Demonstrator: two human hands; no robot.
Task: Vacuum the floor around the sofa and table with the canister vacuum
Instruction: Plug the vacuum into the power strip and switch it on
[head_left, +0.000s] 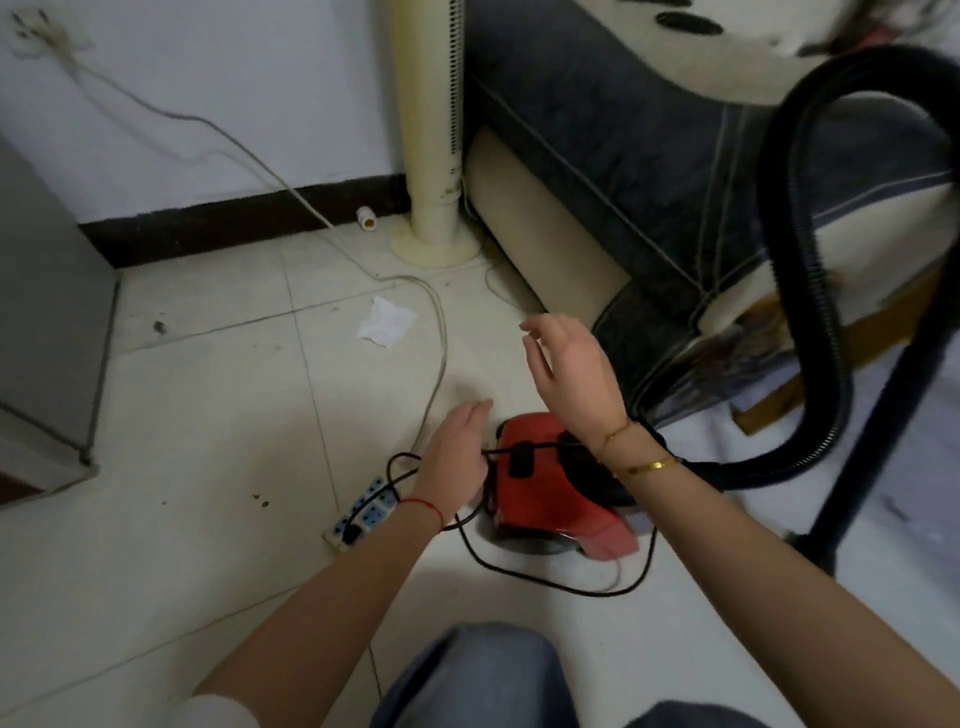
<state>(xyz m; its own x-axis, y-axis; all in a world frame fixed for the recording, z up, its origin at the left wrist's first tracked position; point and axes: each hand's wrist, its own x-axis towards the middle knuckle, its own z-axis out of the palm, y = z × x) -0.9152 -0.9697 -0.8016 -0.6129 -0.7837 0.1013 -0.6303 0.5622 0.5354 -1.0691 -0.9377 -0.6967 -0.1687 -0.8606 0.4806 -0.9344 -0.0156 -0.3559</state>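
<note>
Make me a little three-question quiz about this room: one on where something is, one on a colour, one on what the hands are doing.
1. Where does the crumpled white paper lie?
A. On the floor tiles, between the tower fan and the power strip
B. On the sofa
C. On top of the vacuum

2. What colour is the canister vacuum body?
A. Blue
B. Red
C. Yellow

3. What are the hands doing?
A. Both gripping the hose
B. One holding the paper
C. Both open above the vacuum, holding nothing

Answers: 1 A, the paper rests on bare tile nearer than the cream tower fan and beyond the power strip. 2 B, the shell is red with a black hose. 3 C, the left hand and right hand show spread fingers with nothing in them.
</note>
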